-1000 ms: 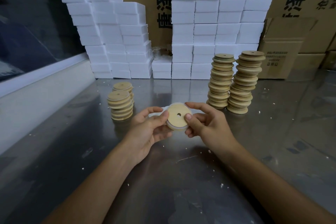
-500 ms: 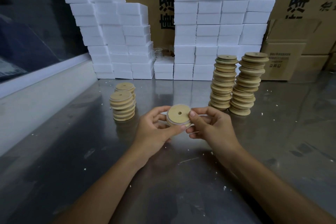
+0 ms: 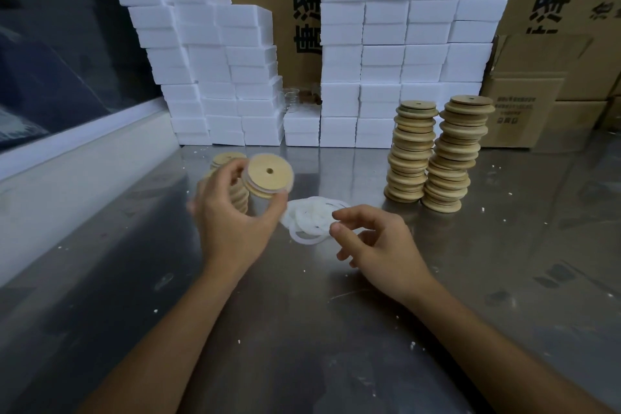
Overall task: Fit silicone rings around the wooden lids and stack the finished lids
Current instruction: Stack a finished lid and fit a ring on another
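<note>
Wooden lid, round with a centre hole and a pale silicone band, held in my left grip. My right grip hangs loosely curled, holding nothing, just beside translucent rings on the scuffed steel surface; white foam blocks beyond.

Tan lid, white rings

Ringed wooden lid tilted in left hand, loose silicone rings on table
</note>
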A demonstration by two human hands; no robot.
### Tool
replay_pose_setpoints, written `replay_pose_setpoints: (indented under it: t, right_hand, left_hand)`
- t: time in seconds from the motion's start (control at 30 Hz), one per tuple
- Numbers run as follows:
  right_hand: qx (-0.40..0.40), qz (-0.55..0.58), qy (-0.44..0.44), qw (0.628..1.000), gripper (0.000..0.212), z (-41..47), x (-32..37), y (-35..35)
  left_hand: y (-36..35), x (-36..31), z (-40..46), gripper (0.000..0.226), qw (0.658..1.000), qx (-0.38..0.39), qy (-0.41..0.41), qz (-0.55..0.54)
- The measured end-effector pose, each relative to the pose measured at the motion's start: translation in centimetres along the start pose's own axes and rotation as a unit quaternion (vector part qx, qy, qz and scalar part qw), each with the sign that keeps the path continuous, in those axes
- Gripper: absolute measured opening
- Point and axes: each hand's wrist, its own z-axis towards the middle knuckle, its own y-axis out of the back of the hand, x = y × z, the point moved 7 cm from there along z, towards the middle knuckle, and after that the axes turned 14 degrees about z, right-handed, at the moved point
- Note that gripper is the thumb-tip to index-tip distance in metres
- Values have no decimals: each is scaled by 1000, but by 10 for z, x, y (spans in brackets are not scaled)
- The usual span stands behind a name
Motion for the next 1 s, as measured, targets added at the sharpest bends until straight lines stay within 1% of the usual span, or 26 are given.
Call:
replay_pose_setpoints:
  t: [0.1,0.2,0.3,0.37,0.47,0.6,0.67,0.7,0.8,0.93,1.0]
  right_hand:
    - [-15,-31,2,999,9,4,-7,8]
    - [-90,4,-6,996,8,11,-17,25]
    - [-174,88,-36,980,12,16,-28,42]
    - [-196,121,-43,972,13,18,-32,47]
    - [-199,128,-42,971,14,19,-35,47]
    - [-198,121,-42,972,15,21,-35,47]
    - [-197,122,-44,972,15,21,-35,47]
    - [-197,124,-45,972,14,21,-35,47]
    - [-194,123,-45,972,14,20,-33,46]
    - [-191,121,-47,973,13,20,-33,46]
    - [-188,117,-48,974,13,20,-33,46]
  left_hand:
    - [12,17,14,48,998,-38,49,10]
    - [13,44,33,47,989,-61,131,-15]
    - [3,63,59,43,982,-36,186,-20]
    - [-2,73,76,45,977,-19,213,12]
    - [-9,86,99,48,969,33,237,58]
    - [-33,94,108,50,958,154,240,34]
    - [-42,95,108,47,953,195,227,49]
    - [-44,95,110,47,953,197,225,57]
    - [-45,99,115,57,950,181,245,75]
    - [-53,101,117,58,940,219,243,103]
    - [-53,99,116,65,937,222,240,125]
